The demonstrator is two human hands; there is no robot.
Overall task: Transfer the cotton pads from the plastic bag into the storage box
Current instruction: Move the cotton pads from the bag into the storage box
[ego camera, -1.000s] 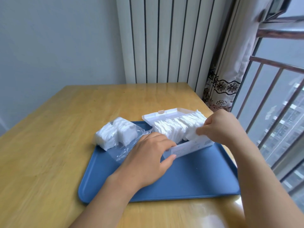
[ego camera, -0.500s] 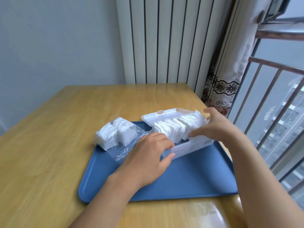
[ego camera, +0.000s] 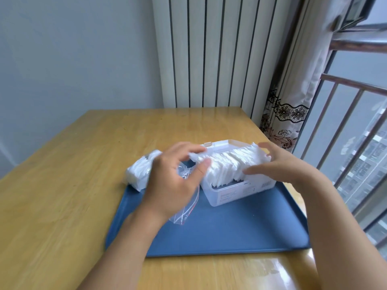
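A translucent white storage box (ego camera: pixel 236 192) stands on a blue tray (ego camera: pixel 230 233), its lid (ego camera: pixel 222 143) flipped open at the back. A row of white cotton pads (ego camera: pixel 230 162) stands on edge in the box and rises above its rim. My left hand (ego camera: pixel 171 183) is at the left end of the row, fingers spread, thumb and forefinger touching the pads. My right hand (ego camera: pixel 280 166) brackets the right end with straight fingers. A clear plastic bag (ego camera: pixel 139 173) with more pads lies left of the box, partly hidden by my left hand.
The bag's loose mouth with a red zip strip (ego camera: pixel 188 210) lies on the tray in front of my left hand. The tray sits on a wooden table (ego camera: pixel 62 185). A radiator, a curtain and window bars stand behind and to the right.
My left hand rose from the box's front wall to the left end of the pad row. My right hand let go of the pads and spread out at the right end.
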